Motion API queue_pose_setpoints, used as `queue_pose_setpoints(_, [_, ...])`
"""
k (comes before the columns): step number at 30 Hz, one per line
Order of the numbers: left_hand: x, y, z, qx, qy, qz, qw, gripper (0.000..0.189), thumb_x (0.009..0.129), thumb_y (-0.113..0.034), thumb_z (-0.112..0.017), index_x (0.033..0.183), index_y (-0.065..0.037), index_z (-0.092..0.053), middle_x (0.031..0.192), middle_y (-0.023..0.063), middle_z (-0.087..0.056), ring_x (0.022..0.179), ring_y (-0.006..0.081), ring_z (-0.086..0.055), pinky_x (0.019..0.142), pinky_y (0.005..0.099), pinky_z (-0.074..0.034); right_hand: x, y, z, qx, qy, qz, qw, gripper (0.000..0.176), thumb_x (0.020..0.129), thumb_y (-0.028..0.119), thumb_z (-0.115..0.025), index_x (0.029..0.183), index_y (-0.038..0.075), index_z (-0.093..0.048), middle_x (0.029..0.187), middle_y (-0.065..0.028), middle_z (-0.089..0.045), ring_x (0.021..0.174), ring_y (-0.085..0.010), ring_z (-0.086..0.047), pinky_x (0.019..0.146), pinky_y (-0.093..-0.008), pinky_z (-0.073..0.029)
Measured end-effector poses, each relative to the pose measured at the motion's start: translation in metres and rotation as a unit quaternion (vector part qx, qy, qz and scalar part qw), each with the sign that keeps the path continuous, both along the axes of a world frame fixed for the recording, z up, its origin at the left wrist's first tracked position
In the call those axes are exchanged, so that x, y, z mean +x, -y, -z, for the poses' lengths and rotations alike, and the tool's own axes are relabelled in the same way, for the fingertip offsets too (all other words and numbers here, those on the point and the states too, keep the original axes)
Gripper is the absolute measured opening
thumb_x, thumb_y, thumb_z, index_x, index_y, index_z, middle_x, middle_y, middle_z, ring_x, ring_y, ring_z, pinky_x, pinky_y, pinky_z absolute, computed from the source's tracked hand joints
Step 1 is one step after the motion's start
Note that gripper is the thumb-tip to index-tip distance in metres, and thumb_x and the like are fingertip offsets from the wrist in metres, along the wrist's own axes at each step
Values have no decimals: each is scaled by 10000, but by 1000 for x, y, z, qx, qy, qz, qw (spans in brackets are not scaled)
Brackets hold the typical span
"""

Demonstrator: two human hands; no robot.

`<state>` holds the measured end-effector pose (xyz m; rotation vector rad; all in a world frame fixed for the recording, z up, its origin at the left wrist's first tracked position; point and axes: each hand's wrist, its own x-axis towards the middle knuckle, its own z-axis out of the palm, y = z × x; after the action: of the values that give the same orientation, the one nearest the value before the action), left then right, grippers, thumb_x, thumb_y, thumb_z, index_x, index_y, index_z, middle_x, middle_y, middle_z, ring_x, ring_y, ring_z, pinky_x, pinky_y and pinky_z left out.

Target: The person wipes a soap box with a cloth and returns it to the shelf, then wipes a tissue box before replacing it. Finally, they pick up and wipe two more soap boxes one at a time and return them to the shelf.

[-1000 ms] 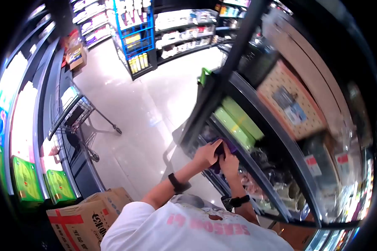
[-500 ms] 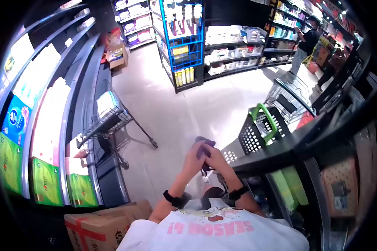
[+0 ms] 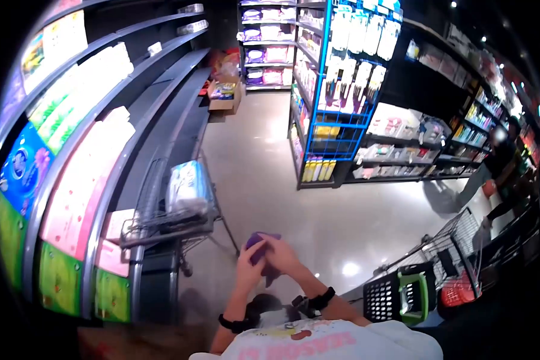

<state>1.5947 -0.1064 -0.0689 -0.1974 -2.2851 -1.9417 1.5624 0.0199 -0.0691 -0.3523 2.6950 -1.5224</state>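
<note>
A crumpled purple cloth (image 3: 257,252) is held between my two hands, in front of my body. My left hand (image 3: 249,264) is closed round its left side, and my right hand (image 3: 280,254) grips it from the right. Part of the cloth hangs below the fingers. Both wrists wear black bands. A metal shopping cart (image 3: 168,231) holding a white and blue package (image 3: 189,187) stands to the left of my hands.
Shelves with tissue packs (image 3: 60,276) line the left. A blue display rack (image 3: 342,114) stands ahead. On the right are a black basket with a green handle (image 3: 417,300), another cart (image 3: 456,240) and people (image 3: 501,156). An open carton (image 3: 224,99) lies further back.
The view has turned to the right and lifted, so more of the aisle ahead shows. My hands have moved left in the picture, still holding the purple cloth.
</note>
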Motion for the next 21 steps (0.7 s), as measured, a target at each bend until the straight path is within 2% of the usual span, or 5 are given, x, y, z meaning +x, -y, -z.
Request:
queue_pose_setpoints(6, [-136, -16, -45, 149, 31, 112, 982, 369, 749, 59, -551, 1109, -20, -556, 1156, 125, -428, 1058, 212, -487, 924, 288, -380, -124, -38, -26, -63, -73, 17, 995, 369, 814, 111, -509, 1183, 88, -514, 951, -191, -603, 834, -293, -588, 742, -355, -464])
queue_pose_setpoints(11, [-229, -64, -38, -50, 5, 95, 994, 316, 749, 30, -535, 1053, -34, -590, 1028, 156, -566, 983, 282, -536, 882, 310, -398, -188, -80, -16, -75, -78, 123, 986, 357, 818, 93, -540, 1175, 84, -533, 832, -114, -619, 664, -146, -549, 624, -275, -453])
queue_pose_setpoints(15, [-325, -101, -13, 23, 24, 97, 995, 324, 735, 71, -508, 1028, -24, -608, 993, 129, -582, 964, 241, -549, 876, 289, -396, -274, -131, -6, -46, -50, 79, 995, 342, 816, 75, -542, 1158, 74, -547, 817, -99, -615, 673, -138, -550, 629, -275, -455])
queue_pose_setpoints(17, [-374, -118, -18, 95, 29, 86, 991, 353, 720, 99, -495, 1036, -12, -607, 1022, 92, -566, 997, 184, -525, 888, 265, -378, -323, -148, -25, -83, 63, 73, 992, 348, 810, 70, -525, 1157, 78, -545, 1007, -166, -608, 889, -285, -600, 779, -332, -462])
queue_pose_setpoints(21, [-462, -131, -43, 179, 28, 111, 977, 441, 717, 106, -515, 1140, -12, -544, 1145, 77, -502, 1062, 169, -484, 927, 265, -357, -425, -162, -58, -72, -66, 60, 993, 349, 799, 25, -495, 1135, 95, -563, 897, -179, -617, 803, -298, -609, 707, -341, -472])
